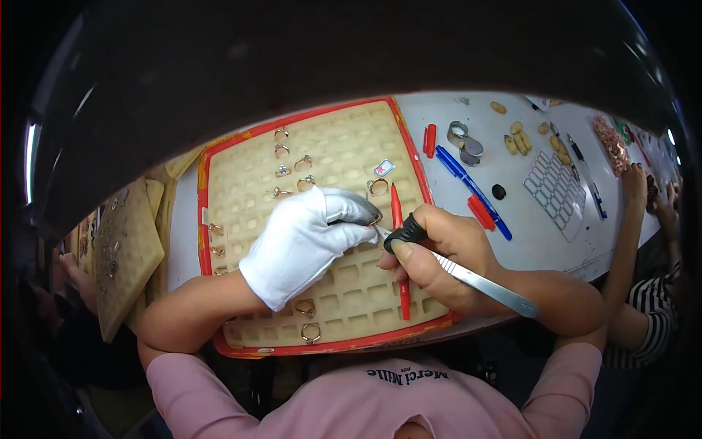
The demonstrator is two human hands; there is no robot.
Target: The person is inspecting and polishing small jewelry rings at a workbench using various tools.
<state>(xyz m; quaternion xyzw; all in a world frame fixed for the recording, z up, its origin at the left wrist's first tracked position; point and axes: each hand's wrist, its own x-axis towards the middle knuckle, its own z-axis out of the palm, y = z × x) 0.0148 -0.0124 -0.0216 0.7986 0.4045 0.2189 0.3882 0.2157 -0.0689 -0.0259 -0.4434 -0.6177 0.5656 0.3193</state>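
Observation:
My left hand [301,233], in a white glove with grey fingertips, pinches a small gold-coloured ring [376,219], mostly covered by the fingers. Bare except for black wrapping on a finger, my right hand [457,245] grips silver tweezers [486,284]. Their tips meet the left fingertips near the ring. Both hands are above a cream foam ring tray [351,124] with a red rim. Beneath the right fingers, a red pen [404,296] lies across the tray. A stone-set ring [378,186] and a small label [383,168] sit just beyond the left hand.
Several rings stand in the tray's slots, including one ring [311,334] near the front. To the right lie a blue marker [475,192], red caps [430,140], a folding loupe [470,150], peanuts [518,137] and a label sheet [556,192]. More trays [128,249] lean at left; a co-worker's arm [625,256] is at right.

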